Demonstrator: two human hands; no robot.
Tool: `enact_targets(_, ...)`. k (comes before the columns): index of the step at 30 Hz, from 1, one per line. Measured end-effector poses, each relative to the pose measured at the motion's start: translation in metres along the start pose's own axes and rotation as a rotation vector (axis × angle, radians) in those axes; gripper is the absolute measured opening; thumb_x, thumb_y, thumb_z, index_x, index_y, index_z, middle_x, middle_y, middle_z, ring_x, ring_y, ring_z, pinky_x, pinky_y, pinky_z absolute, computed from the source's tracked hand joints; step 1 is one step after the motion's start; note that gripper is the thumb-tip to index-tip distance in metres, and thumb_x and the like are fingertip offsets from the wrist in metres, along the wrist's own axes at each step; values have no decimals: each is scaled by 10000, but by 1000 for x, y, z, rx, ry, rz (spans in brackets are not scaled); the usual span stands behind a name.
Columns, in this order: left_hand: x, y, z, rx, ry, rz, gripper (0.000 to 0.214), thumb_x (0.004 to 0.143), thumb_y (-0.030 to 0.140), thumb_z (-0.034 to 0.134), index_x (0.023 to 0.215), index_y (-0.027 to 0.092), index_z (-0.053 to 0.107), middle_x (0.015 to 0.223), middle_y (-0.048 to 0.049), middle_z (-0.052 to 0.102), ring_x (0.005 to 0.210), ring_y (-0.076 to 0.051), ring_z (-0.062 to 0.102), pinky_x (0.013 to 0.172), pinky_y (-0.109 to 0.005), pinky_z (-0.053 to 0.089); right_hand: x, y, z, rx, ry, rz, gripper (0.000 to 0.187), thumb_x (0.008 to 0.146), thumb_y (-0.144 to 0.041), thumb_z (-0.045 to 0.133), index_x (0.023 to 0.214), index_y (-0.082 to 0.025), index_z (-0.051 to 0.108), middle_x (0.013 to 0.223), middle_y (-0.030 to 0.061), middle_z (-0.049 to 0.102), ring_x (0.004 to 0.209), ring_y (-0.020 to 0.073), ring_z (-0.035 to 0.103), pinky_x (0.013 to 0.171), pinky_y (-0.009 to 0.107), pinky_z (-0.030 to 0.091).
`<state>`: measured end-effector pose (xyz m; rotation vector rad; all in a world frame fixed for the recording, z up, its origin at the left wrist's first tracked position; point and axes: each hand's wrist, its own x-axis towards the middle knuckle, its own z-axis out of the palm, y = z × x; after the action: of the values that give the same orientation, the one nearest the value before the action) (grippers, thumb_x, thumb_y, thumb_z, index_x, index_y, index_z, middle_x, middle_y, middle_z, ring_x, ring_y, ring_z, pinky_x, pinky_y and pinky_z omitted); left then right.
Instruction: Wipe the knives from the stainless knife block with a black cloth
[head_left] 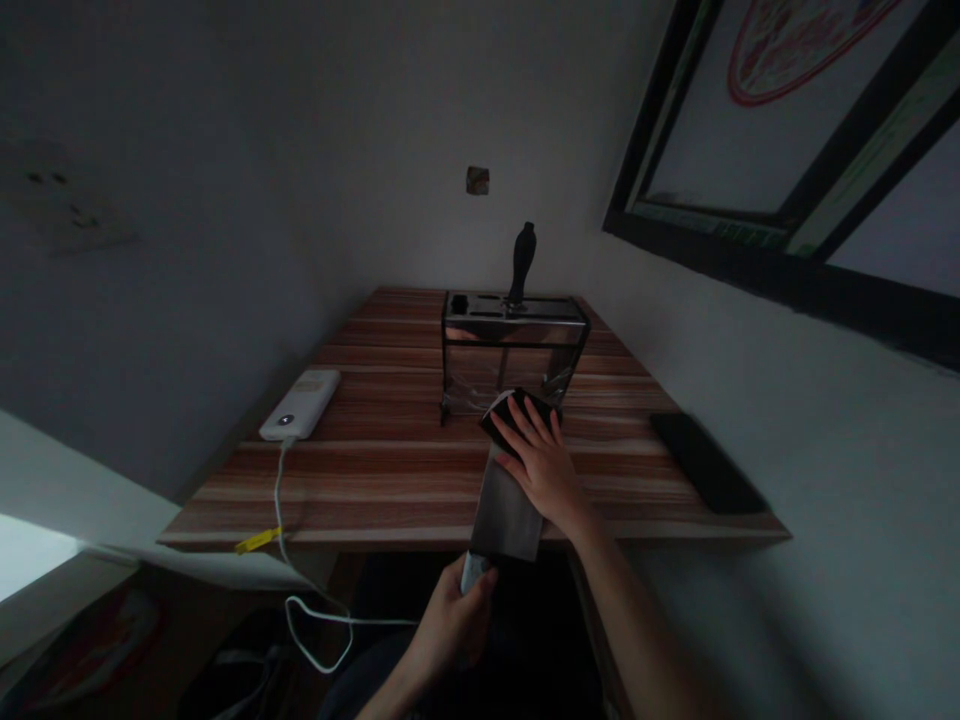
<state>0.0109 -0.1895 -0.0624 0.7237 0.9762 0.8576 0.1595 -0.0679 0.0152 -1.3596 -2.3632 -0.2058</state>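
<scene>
My left hand [457,610] is wrapped around the handle [474,573] of a kitchen cleaver in front of the table's near edge. The broad grey blade of the cleaver [504,510] points away from me, over the table edge. My right hand [541,465] lies with fingers spread on a dark piece [496,425] at the blade's far end. Whether that piece is a cloth or a pad I cannot tell. Just behind it stands a knife block [514,320] with clear sides and a metal top. One dark-handled tool [523,262] sticks up out of the block.
A white power bank [300,405] with a white cable [278,500] and yellow tag [259,541] lies left on the striped wooden table [390,480]. At right lies a dark phone-like slab [707,462]. Walls close in the table's sides; a framed picture [750,130] hangs right.
</scene>
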Motion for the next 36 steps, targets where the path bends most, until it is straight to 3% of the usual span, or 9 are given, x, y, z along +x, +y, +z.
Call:
enact_targets(11, -1, 5, 3, -22, 1, -21, 511, 608, 623, 626, 743, 219, 344, 373, 150, 305, 257, -11, 192, 232, -127, 241, -18, -10, 1, -1, -12, -13, 543, 904, -449, 369, 1402, -280, 235, 1486, 37, 157, 1371, 241, 67, 1070, 543, 119)
enact_targets(31, 3, 3, -1, -36, -10, -28, 540, 602, 640, 618, 829, 196, 411, 358, 148, 295, 274, -17, 184, 266, -136, 219, -75, -60, -7, 36, -147, -14, 653, 875, -363, 473, 1421, -292, 123, 1487, 31, 126, 1363, 272, 114, 1056, 548, 165)
enact_targets(36, 7, -2, -4, 3, 3, 3, 570, 569, 634, 645, 834, 166, 457, 364, 119, 366, 271, -32, 262, 287, -160, 228, -90, -67, -9, 66, -187, -60, 646, 886, -375, 449, 1421, -296, 96, 1483, 25, 139, 1358, 265, 146, 1053, 540, 186)
